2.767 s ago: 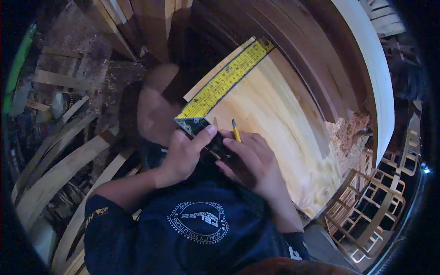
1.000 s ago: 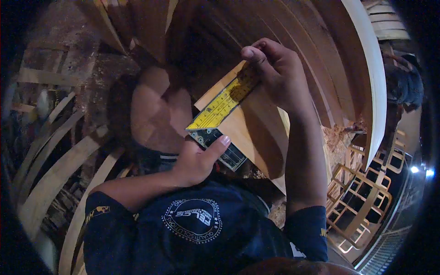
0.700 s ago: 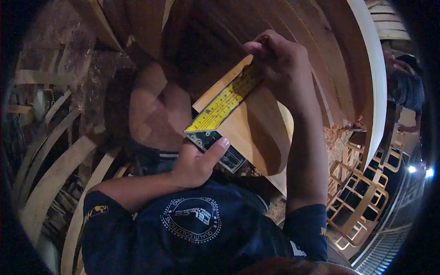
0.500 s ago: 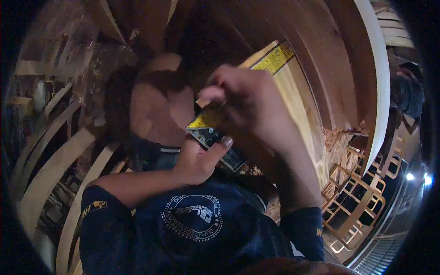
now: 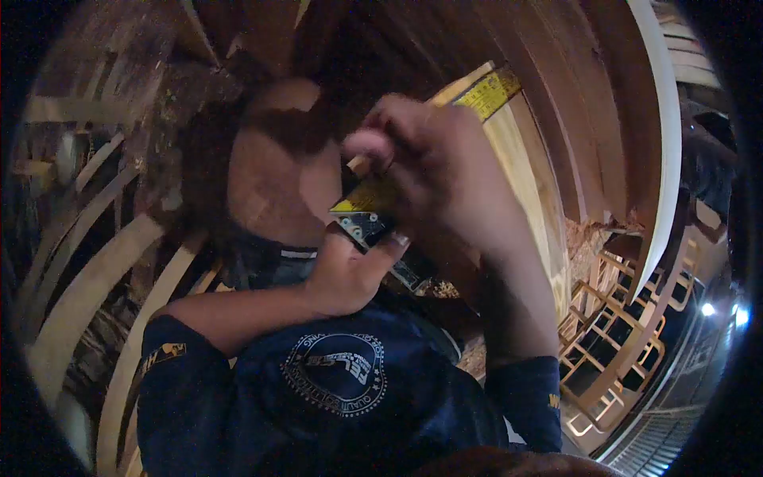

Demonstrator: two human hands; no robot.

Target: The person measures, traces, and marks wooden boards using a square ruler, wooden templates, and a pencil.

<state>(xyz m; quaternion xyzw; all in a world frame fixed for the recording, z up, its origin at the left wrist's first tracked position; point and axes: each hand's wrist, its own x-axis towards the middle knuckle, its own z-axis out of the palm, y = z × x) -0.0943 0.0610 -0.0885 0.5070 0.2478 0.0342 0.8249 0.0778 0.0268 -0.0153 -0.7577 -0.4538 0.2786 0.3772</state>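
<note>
My left hand (image 5: 350,274) is closed around the near end of a long, dark bar-shaped tool with a yellow printed label (image 5: 489,94). Its black end (image 5: 362,226) shows a few light round screw heads, and my thumb presses on its edge. Above that end, my right hand (image 5: 441,159) is blurred, its fingers curled together. A small pale wooden piece (image 5: 359,165) shows just under the curled fingers; whether they pinch it is unclear. My right hand and wrist cover the middle of the tool. A pale wooden board (image 5: 517,167) lies along and behind the tool.
Several curved wooden strips (image 5: 103,278) lie to the left. Dark wooden boards (image 5: 588,119) and a white curved edge (image 5: 664,143) stand at the right. Wood shavings (image 5: 584,246) lie near stacked wooden frames (image 5: 612,334). A person in dark clothing (image 5: 707,167) is at the far right.
The labelled tool has shifted slightly up and right, and its black end has turned a little. My right hand stays over it, fingers still curled. My left hand keeps its hold.
</note>
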